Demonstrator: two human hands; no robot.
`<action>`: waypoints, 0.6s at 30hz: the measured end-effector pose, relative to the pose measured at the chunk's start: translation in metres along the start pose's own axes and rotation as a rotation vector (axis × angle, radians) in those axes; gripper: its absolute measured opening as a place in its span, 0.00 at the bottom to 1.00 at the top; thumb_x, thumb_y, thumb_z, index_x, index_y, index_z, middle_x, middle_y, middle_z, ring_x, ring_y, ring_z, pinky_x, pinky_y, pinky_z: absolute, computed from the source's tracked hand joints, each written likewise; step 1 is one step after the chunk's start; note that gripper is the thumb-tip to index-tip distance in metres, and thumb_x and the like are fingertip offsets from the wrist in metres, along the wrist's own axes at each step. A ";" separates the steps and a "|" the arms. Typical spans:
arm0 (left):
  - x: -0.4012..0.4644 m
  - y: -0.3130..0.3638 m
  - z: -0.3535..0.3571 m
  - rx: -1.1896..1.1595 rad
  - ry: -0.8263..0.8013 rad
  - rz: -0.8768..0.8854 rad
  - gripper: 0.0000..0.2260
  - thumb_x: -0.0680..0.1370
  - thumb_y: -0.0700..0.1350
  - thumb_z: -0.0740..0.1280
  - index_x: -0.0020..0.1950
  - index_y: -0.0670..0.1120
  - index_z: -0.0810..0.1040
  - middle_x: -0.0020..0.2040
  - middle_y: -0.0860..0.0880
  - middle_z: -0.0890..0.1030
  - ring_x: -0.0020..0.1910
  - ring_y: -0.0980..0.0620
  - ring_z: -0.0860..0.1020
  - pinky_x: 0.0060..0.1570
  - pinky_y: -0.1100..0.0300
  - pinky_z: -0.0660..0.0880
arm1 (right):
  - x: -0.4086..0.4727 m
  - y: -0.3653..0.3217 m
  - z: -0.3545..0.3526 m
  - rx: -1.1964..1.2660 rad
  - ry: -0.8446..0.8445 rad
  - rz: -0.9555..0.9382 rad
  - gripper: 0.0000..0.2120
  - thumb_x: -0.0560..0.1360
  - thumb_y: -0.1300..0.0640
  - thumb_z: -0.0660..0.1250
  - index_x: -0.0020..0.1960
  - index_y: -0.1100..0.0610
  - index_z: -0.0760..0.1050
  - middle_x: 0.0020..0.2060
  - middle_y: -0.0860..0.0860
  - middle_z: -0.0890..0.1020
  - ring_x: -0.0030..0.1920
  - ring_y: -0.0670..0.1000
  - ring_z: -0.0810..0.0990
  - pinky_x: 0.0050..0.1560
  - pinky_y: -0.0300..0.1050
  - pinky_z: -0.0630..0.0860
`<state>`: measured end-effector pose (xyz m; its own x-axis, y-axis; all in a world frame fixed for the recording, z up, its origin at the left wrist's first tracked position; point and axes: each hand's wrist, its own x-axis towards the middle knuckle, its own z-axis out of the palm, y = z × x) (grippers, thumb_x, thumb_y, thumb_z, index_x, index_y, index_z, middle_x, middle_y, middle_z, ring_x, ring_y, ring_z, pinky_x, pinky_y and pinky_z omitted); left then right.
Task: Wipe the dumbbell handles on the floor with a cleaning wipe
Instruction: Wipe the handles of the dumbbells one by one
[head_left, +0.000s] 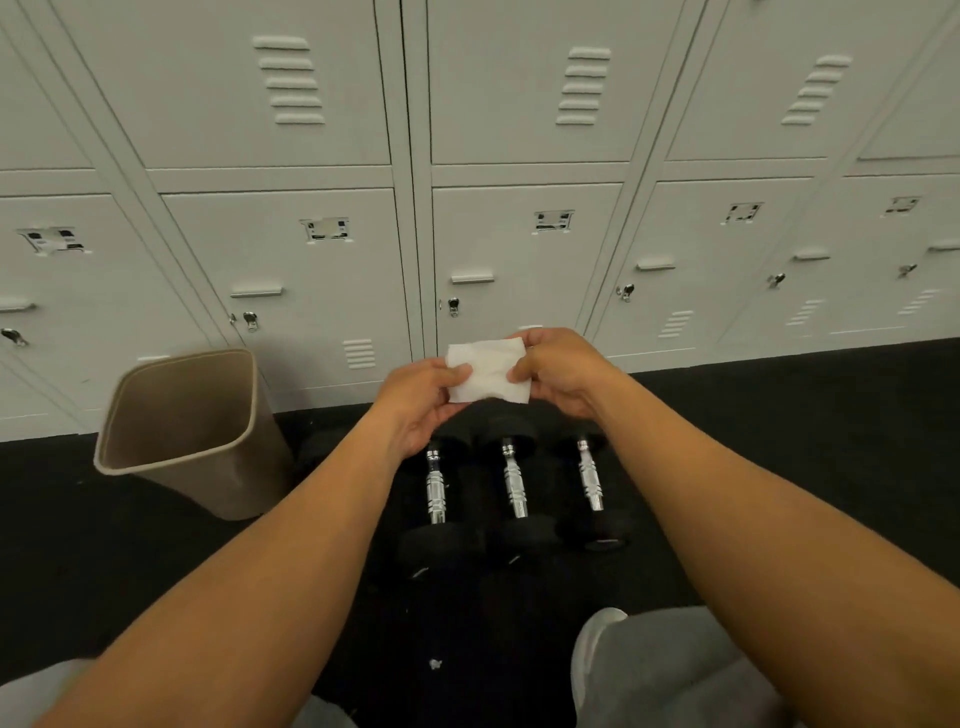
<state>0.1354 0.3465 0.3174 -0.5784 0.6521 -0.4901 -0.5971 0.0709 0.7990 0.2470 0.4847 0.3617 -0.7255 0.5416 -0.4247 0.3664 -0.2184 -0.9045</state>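
- both hands hold one folded white cleaning wipe (488, 376) up in the air: the left hand (421, 402) pinches its left edge, the right hand (558, 376) its right edge.
- below it, three black-ended dumbbells with ribbed chrome handles (511, 483) lie side by side on the dark rubber floor (779, 441).
- a tan plastic waste bin (192, 431) stands left of them, tilted i think.
- pale grey metal lockers (291, 249) line the wall behind.

Three black-ended dumbbells with ribbed chrome handles: left (435, 491), middle (513, 486), right (590, 478). One white folded cleaning wipe (488, 376). One beige plastic wastebasket (192, 431). Two bare hands: left (423, 402), right (558, 371). One row of pale grey metal lockers (524, 260).
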 end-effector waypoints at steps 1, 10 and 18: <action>0.003 -0.003 0.010 0.004 -0.013 0.006 0.09 0.76 0.34 0.70 0.56 0.39 0.78 0.56 0.39 0.83 0.52 0.43 0.84 0.47 0.53 0.82 | 0.001 -0.003 -0.011 -0.016 0.000 0.002 0.17 0.70 0.78 0.64 0.54 0.62 0.78 0.55 0.61 0.81 0.56 0.60 0.81 0.55 0.57 0.81; 0.048 -0.051 0.086 -0.035 -0.287 -0.076 0.26 0.75 0.29 0.67 0.69 0.50 0.74 0.64 0.45 0.79 0.60 0.41 0.80 0.51 0.48 0.81 | 0.021 0.008 -0.111 -0.274 -0.016 0.071 0.14 0.72 0.73 0.66 0.55 0.63 0.80 0.52 0.59 0.83 0.53 0.56 0.83 0.50 0.50 0.83; 0.113 -0.118 0.104 0.086 -0.183 -0.150 0.09 0.76 0.35 0.70 0.56 0.39 0.80 0.53 0.42 0.85 0.51 0.47 0.85 0.48 0.55 0.81 | 0.059 0.109 -0.162 0.095 -0.007 0.229 0.12 0.77 0.62 0.68 0.60 0.62 0.78 0.56 0.60 0.83 0.56 0.59 0.83 0.49 0.55 0.82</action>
<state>0.1978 0.4904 0.2040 -0.3721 0.7547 -0.5403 -0.6144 0.2360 0.7528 0.3386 0.6246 0.2444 -0.6340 0.4635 -0.6190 0.4653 -0.4107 -0.7841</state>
